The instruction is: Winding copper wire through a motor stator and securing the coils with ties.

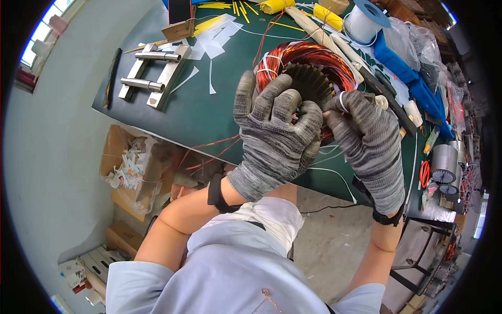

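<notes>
On the bench's near edge stands a motor stator, a ring of red-brown copper wire with a dark slotted core. White cord is tied round its winding in places. My left hand, in a grey knitted glove, is closed over the near left side of the ring, fingers curled on the coil. At the ring's right side my right hand, gloved alike, pinches white cord between thumb and forefinger. Both hands hide the near part of the winding. Loose cord trails below, and red lead wires hang out left.
A metal stand with two rollers lies left on the green bench, near paper strips. Back right are a cord spool, wooden sticks and a blue tray. Red-handled scissors and metal cylinders lie right.
</notes>
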The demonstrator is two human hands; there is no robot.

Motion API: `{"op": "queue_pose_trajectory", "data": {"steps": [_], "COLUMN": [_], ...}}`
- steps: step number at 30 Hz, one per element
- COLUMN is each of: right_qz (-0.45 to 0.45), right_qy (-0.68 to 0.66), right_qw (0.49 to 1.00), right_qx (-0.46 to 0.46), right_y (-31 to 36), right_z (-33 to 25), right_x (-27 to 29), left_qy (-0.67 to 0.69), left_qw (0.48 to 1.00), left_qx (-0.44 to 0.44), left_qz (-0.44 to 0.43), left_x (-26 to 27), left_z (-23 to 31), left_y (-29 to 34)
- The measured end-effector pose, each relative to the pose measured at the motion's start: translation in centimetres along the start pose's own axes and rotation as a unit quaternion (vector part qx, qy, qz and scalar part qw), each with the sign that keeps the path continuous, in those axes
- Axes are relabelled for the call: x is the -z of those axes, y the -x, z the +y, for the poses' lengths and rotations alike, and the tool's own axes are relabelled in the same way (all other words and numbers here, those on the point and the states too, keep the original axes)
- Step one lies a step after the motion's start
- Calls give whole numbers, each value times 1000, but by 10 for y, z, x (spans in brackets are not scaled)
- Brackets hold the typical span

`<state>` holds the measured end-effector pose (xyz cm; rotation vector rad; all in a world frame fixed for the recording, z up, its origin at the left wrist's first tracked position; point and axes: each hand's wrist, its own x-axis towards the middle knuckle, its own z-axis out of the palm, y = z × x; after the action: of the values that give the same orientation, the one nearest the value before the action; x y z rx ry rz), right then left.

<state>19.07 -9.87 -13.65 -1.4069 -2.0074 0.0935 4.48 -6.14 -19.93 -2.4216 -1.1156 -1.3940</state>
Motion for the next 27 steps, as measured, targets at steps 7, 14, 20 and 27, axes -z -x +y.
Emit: {"op": "queue_pose_trajectory", "data": {"steps": [7,14,20,27], "right_qz": [161,290,290,284], "right_qy": [-461,-485,-486,-541], "right_qw": [829,801,800,770], "right_qx": [-271,-199,-198,-185], "right_y": [61,63,67,64], "right_z": [-38,-23,-23,-27], "right_x": [-63,-103,-105,-106], "left_qy": [9,328,103,12], "left_qw": [999,940,987,986], "left_qx": [2,55,-108,-163], "left_qz": [41,70,62,43], "left_x": [-3,20,13,11], "left_z": [3,-27,-17,-21], "left_y": [3,1,16,19]}}
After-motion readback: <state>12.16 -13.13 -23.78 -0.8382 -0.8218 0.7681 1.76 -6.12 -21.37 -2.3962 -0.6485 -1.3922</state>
